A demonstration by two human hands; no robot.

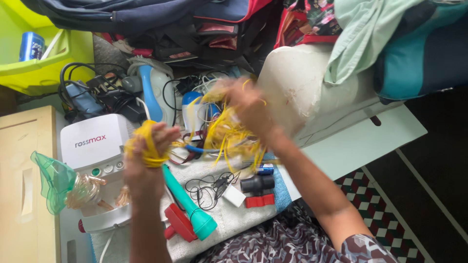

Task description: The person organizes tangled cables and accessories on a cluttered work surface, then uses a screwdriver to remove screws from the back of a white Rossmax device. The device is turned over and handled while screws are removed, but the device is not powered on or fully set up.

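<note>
Two hands work a tangle of yellow cord (229, 134) above the cluttered surface (229, 219). Left hand (146, 151) has its grip closed round a wound bunch; right hand (248, 107), blurred, pinches loose strands higher up. Judging by the mess between them, much remains unsorted; a teal torch (187, 199) lies below

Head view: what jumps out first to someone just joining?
The tangle of thin yellow plastic cord at centre, stretched between both raised hands: the left hand grips a wound bundle, the blurred right hand pulls loose strands. Below lie a teal plastic torch on a white towel, and at left a white boxy machine with a green translucent mask.
</note>
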